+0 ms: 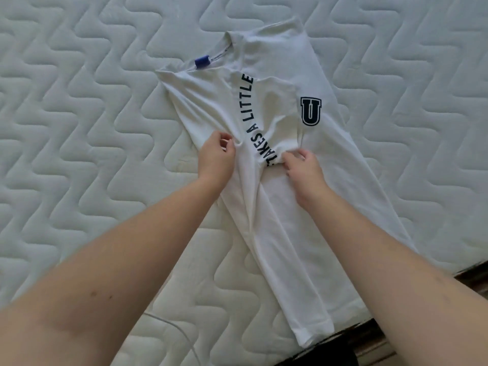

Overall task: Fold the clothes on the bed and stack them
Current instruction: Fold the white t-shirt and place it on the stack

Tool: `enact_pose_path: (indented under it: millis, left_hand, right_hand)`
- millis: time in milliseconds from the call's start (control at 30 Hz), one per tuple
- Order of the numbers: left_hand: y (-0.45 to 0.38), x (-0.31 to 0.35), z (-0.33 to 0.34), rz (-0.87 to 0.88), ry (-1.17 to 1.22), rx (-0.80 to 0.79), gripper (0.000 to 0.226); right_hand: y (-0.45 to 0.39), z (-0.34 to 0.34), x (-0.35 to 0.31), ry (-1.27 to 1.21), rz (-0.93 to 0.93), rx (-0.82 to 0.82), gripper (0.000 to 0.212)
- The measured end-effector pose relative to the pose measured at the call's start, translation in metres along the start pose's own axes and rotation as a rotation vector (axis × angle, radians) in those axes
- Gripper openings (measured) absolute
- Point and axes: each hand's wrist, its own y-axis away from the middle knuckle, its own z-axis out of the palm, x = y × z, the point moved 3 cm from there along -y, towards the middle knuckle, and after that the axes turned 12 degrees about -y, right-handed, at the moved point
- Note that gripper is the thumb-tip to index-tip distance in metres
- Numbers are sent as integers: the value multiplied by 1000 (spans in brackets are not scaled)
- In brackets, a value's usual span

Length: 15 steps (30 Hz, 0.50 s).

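Note:
A white T-shirt [277,107] lies on the quilted mattress, collar far left, hem hanging near the front edge. It has a blue neck label, dark curved lettering and a dark "U" badge. One side panel is folded over the middle. My left hand [215,157] pinches the folded fabric at its left edge. My right hand [303,167] pinches a bunched fold of fabric just right of the lettering. The cloth is wrinkled between both hands.
The white quilted mattress [92,114] fills the view. Its front edge runs along the lower right, with dark wooden floor [472,276] beyond. A thin white cable [182,331] lies on the mattress near my left forearm.

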Motion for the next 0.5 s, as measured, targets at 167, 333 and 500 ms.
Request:
enact_pose_path:
  millis: [167,333,500]
  left_hand:
    - [-59,-5,-18,-66,-18,23,28]
    - [-106,8,-17,-169,182,-139,30]
    - [-138,21,-26,-337,144,-410,20]
  right_hand:
    - [-27,35,-15,-245,252,144,11]
    - [-32,46,-16,-180,183,147,15]
    - [-13,67,-38,85,-361,-314,35]
